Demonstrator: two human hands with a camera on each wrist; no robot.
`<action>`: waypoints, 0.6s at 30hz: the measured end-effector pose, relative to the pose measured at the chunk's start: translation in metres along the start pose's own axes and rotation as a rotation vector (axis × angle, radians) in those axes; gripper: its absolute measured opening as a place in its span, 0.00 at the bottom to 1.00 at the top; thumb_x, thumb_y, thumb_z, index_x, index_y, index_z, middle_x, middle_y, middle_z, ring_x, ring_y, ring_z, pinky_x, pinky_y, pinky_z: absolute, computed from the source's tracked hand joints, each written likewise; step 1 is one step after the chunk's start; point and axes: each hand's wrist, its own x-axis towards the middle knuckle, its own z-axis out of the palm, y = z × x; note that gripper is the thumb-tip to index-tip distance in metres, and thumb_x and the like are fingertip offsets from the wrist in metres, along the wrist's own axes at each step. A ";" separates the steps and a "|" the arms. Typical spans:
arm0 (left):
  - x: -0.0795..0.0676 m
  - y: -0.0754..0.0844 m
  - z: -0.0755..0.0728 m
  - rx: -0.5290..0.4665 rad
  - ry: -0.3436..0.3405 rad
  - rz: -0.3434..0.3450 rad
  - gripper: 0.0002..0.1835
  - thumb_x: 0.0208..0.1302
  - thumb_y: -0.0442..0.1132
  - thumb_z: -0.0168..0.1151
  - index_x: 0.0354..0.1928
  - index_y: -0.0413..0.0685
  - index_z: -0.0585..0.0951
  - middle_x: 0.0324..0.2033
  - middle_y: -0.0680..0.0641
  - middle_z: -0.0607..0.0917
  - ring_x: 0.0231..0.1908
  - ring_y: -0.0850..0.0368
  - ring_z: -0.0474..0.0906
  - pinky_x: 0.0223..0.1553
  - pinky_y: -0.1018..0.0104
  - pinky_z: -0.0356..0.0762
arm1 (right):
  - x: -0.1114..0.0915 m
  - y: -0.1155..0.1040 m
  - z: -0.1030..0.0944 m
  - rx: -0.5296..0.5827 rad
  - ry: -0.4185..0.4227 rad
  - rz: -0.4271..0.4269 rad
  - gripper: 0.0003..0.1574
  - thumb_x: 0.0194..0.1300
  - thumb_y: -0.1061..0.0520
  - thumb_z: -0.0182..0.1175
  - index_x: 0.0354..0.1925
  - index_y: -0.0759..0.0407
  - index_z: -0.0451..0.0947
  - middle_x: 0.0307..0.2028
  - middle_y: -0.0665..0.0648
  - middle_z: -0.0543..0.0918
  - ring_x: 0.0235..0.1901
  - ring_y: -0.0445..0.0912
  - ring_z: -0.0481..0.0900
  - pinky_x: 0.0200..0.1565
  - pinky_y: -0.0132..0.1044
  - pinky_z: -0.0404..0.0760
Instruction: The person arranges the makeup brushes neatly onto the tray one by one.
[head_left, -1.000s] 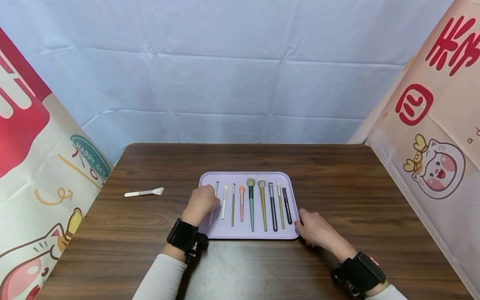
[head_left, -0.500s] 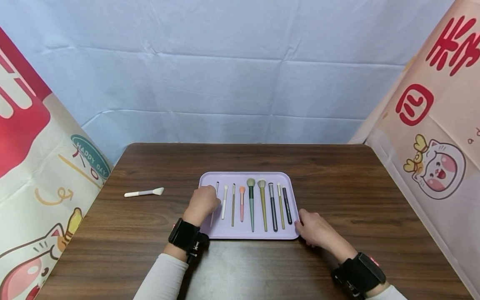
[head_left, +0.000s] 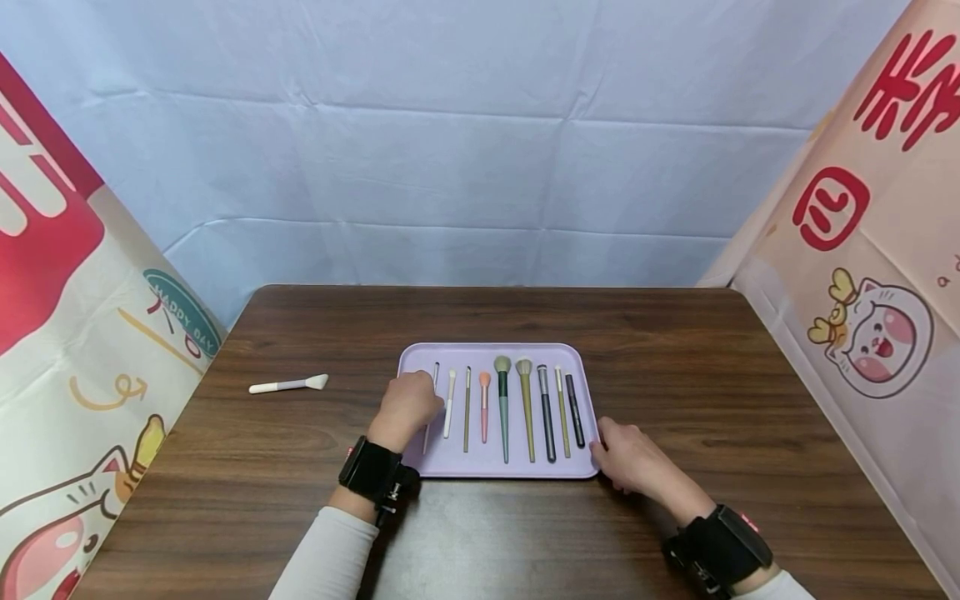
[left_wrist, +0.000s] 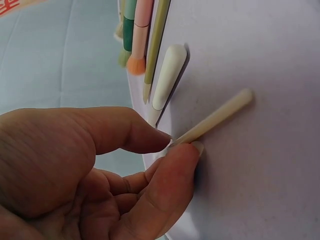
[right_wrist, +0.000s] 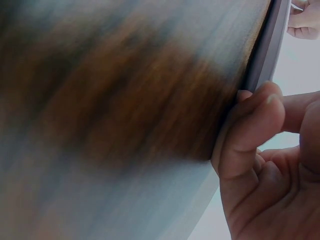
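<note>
My left hand (head_left: 408,408) pinches a thin, pale-handled makeup brush (left_wrist: 220,114) between thumb and forefinger, over the left end of the lilac tray (head_left: 465,467). The brush's handle points toward me, and its middle is hidden by the fingers in the head view. Just right of it lies a short white brush (head_left: 449,406). At the tray's lower right corner, my right hand (head_left: 633,458) holds the rim with curled fingers (right_wrist: 255,125). Side by side on the tray are a peach brush (head_left: 483,407), a green brush (head_left: 503,408) and several others.
A white brush (head_left: 288,384) with a grey section lies crosswise on the wooden table (head_left: 675,358), left of the tray. A pale blue cloth (head_left: 480,150) hangs behind the table, with printed cloths on both sides.
My left hand and the thin brush in it have shifted very slightly to the right. The right hand and the tray stay where they were.
</note>
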 end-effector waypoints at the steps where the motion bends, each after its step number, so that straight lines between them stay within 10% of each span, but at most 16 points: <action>1: 0.000 0.000 0.000 -0.001 0.001 -0.001 0.10 0.61 0.36 0.62 0.22 0.41 0.80 0.24 0.43 0.81 0.27 0.48 0.76 0.32 0.55 0.77 | 0.000 0.000 0.000 0.002 -0.002 0.004 0.06 0.75 0.59 0.52 0.40 0.62 0.71 0.19 0.56 0.75 0.15 0.46 0.74 0.18 0.39 0.74; 18: -0.002 0.001 -0.002 -0.014 0.009 -0.002 0.12 0.61 0.36 0.63 0.20 0.42 0.78 0.22 0.44 0.80 0.26 0.49 0.75 0.30 0.57 0.76 | 0.001 0.001 0.001 -0.005 -0.005 0.021 0.06 0.75 0.59 0.52 0.40 0.62 0.71 0.19 0.56 0.75 0.15 0.46 0.74 0.18 0.38 0.74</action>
